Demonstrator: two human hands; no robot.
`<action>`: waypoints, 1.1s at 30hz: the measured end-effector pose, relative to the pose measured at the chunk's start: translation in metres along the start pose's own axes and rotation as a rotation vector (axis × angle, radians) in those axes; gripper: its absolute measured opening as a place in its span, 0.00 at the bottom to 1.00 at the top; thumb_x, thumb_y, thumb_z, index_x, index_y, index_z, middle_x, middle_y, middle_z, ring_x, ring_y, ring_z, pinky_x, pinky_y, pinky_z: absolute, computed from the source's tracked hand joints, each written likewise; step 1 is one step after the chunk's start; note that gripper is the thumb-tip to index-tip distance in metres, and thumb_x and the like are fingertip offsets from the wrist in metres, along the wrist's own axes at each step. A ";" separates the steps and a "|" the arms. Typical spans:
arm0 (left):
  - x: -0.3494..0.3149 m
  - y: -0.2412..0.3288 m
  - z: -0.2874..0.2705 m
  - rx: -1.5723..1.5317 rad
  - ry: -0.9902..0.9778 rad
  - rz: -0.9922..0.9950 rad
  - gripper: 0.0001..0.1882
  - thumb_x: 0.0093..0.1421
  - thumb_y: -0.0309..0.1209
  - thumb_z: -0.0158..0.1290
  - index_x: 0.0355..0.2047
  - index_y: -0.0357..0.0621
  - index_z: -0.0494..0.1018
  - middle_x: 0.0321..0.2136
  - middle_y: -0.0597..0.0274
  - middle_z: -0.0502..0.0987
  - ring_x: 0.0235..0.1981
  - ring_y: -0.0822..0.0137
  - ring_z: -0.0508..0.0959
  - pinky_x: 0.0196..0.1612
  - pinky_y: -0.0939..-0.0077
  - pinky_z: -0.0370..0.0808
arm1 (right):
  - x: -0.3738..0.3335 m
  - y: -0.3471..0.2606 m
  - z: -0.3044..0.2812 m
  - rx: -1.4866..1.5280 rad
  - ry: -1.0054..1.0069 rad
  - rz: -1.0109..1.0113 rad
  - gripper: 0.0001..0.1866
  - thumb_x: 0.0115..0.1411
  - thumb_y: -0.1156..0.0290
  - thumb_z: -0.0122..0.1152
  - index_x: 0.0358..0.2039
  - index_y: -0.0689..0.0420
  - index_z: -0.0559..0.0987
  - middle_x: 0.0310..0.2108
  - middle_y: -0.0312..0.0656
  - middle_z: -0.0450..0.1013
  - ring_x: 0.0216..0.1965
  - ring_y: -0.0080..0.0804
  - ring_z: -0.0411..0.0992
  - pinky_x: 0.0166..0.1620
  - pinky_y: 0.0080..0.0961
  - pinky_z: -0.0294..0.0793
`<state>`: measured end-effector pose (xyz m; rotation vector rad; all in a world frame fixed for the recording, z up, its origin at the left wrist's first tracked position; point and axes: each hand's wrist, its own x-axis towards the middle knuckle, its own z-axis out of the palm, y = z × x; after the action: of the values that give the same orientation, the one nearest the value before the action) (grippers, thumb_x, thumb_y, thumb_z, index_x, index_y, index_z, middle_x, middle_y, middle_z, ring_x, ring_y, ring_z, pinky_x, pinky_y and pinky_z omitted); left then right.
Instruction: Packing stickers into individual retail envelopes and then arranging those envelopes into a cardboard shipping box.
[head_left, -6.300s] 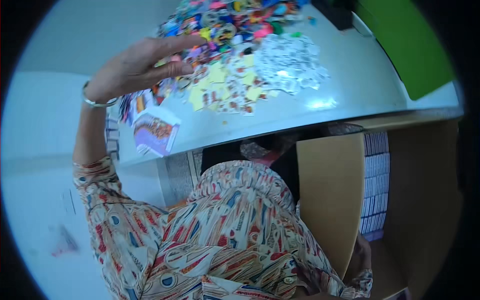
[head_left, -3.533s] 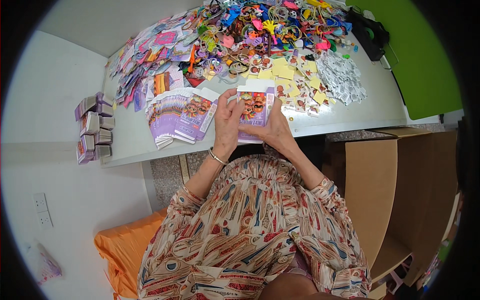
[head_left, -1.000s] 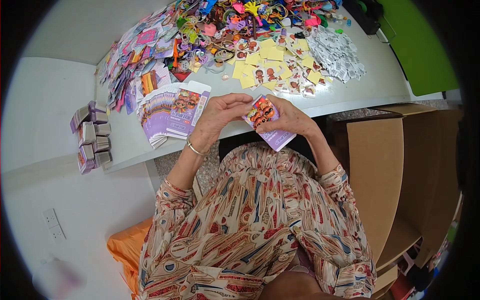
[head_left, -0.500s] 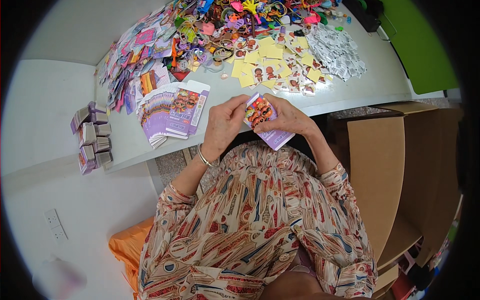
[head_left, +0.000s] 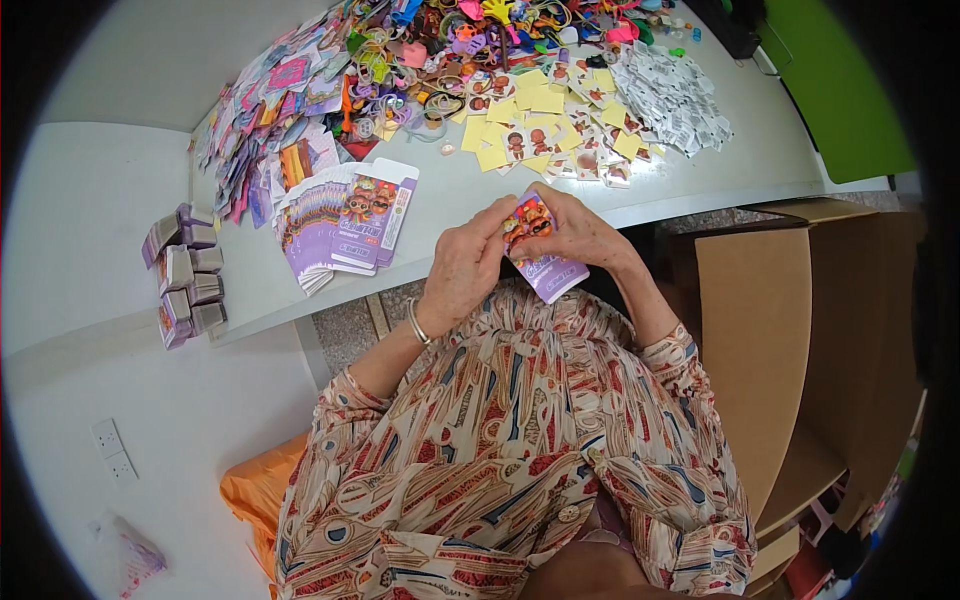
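A small purple carton (head_left: 548, 275) with cartoon figures on its face is held between my two hands, just off the table's near edge. My left hand (head_left: 466, 262) has its fingers bent and pressed at the carton's upper left edge. My right hand (head_left: 578, 232) grips it from the other side, thumb across the printed front. The lower end of the carton points toward my lap. To the left, a fanned stack of flat purple cartons (head_left: 340, 225) lies on the table.
Upright purple packs (head_left: 188, 272) stand at the table's left edge. Behind are heaps of printed cards (head_left: 265, 115), small colourful toys (head_left: 465, 60), yellow stickers (head_left: 540, 98) and white packets (head_left: 670, 100). At right stands an open cardboard box (head_left: 752, 330); an orange bag (head_left: 262, 490) sits low left.
The carton has shifted slightly right and turned a little in my hands. My left hand has moved right and now covers more of its upper left edge.
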<state>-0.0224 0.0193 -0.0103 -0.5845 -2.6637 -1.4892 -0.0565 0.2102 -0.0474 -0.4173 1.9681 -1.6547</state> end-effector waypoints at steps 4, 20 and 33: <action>-0.001 0.001 0.003 0.006 -0.063 -0.160 0.15 0.60 0.21 0.47 0.48 0.37 0.73 0.36 0.41 0.77 0.31 0.52 0.80 0.35 0.70 0.74 | -0.002 -0.004 -0.003 0.023 -0.002 0.004 0.26 0.45 0.65 0.76 0.39 0.59 0.71 0.34 0.35 0.72 0.38 0.20 0.68 0.41 0.21 0.69; 0.025 -0.022 0.020 -1.365 -0.182 -0.749 0.11 0.62 0.25 0.52 0.43 0.31 0.73 0.41 0.52 0.78 0.42 0.61 0.80 0.47 0.68 0.79 | -0.030 -0.009 0.006 -0.292 0.453 -0.302 0.56 0.37 0.57 0.79 0.62 0.61 0.55 0.58 0.54 0.59 0.59 0.46 0.62 0.59 0.37 0.63; 0.061 -0.070 -0.025 -0.204 -0.003 -0.225 0.12 0.62 0.31 0.54 0.41 0.37 0.77 0.35 0.63 0.81 0.35 0.74 0.78 0.41 0.81 0.74 | -0.041 -0.004 -0.024 -0.404 0.716 -0.107 0.39 0.46 0.69 0.71 0.56 0.65 0.62 0.42 0.47 0.71 0.40 0.33 0.71 0.45 0.28 0.73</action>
<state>-0.1061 -0.0158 -0.0408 -0.3012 -2.6728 -1.8344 -0.0374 0.2518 -0.0326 -0.0605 2.8711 -1.5997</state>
